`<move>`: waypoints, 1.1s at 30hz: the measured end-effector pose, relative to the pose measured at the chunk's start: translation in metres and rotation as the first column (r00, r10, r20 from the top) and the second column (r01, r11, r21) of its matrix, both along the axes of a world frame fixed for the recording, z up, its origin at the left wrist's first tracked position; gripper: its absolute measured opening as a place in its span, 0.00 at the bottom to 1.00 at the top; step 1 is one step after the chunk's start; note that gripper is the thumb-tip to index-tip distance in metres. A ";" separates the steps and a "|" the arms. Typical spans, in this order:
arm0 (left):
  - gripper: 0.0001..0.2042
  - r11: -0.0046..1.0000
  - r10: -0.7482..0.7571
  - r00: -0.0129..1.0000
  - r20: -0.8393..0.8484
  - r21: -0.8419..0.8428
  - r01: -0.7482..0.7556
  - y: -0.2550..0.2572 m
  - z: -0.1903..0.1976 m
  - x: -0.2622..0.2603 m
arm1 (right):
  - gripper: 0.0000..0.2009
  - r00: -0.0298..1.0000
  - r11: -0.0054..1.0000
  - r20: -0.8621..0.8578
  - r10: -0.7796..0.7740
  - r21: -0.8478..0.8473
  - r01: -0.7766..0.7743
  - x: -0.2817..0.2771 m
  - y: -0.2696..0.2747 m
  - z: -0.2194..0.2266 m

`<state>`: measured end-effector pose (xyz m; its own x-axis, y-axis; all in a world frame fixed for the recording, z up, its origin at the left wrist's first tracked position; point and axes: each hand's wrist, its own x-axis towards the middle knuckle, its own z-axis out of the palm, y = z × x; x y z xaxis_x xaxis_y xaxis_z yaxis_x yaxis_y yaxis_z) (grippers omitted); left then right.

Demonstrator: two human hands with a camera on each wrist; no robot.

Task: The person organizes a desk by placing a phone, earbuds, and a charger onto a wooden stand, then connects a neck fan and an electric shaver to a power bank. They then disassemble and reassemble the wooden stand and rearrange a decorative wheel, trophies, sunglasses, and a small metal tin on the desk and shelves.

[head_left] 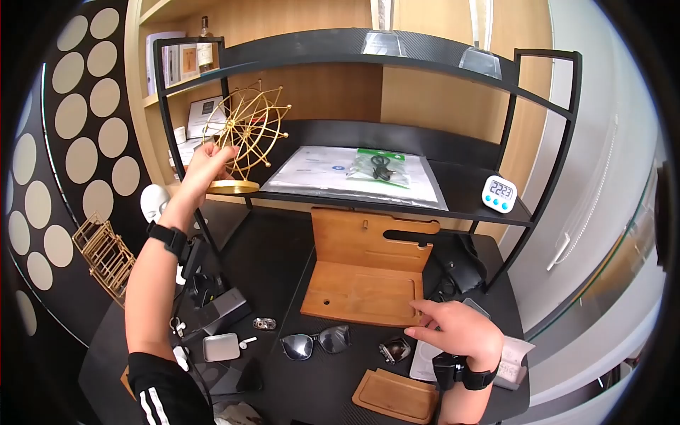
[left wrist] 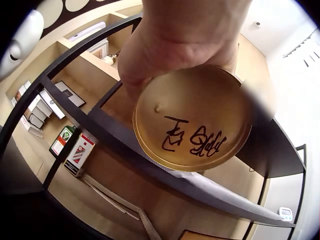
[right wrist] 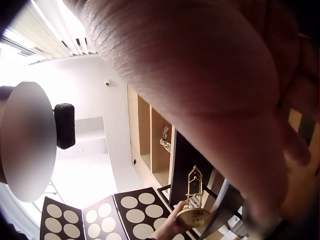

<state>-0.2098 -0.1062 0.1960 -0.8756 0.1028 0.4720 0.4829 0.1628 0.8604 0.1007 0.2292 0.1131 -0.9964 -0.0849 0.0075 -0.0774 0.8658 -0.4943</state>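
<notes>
My left hand (head_left: 210, 164) grips a gold Ferris wheel ornament (head_left: 234, 187) low on its stand, at the left end of the black shelf. In the left wrist view the round underside of its base (left wrist: 195, 120) faces the camera, with black handwriting on it. My right hand (head_left: 460, 327) holds nothing, its fingers loosely bent, with the fingertips at the right front corner of a wooden desk organizer (head_left: 361, 287). Below that hand lie a wristwatch (head_left: 394, 349) and a flat wooden tray (head_left: 397, 397).
The black shelf (head_left: 489, 185) spans the desk and bears papers (head_left: 304, 173), a bagged cable (head_left: 382, 167) and a white timer (head_left: 499, 194). Sunglasses (head_left: 316, 343), a small tin (head_left: 222, 347) and a dark box (head_left: 225, 310) lie in front. A black pouch (head_left: 464, 263) sits behind the organizer.
</notes>
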 end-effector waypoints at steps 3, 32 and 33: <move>0.19 0.996 0.079 0.996 -0.037 -0.048 -0.081 -0.004 0.003 -0.015 | 0.23 1.000 0.999 0.021 -0.002 0.032 0.002 -0.002 -0.003 0.000; 0.26 0.854 0.281 0.870 -0.405 -0.307 -0.419 -0.001 -0.037 -0.071 | 0.23 0.996 0.997 0.075 -0.038 0.073 0.033 -0.008 -0.005 -0.004; 0.26 0.818 0.319 0.841 -0.436 -0.322 -0.477 0.001 -0.037 -0.068 | 0.21 0.999 0.999 0.029 -0.022 0.033 0.021 -0.007 -0.004 -0.005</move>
<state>-0.2783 -0.1050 0.1594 -0.6659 0.0304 0.7454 0.5470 0.6993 0.4602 0.0933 0.2248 0.1078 -0.9977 -0.0632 -0.0243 -0.0446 0.8831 -0.4671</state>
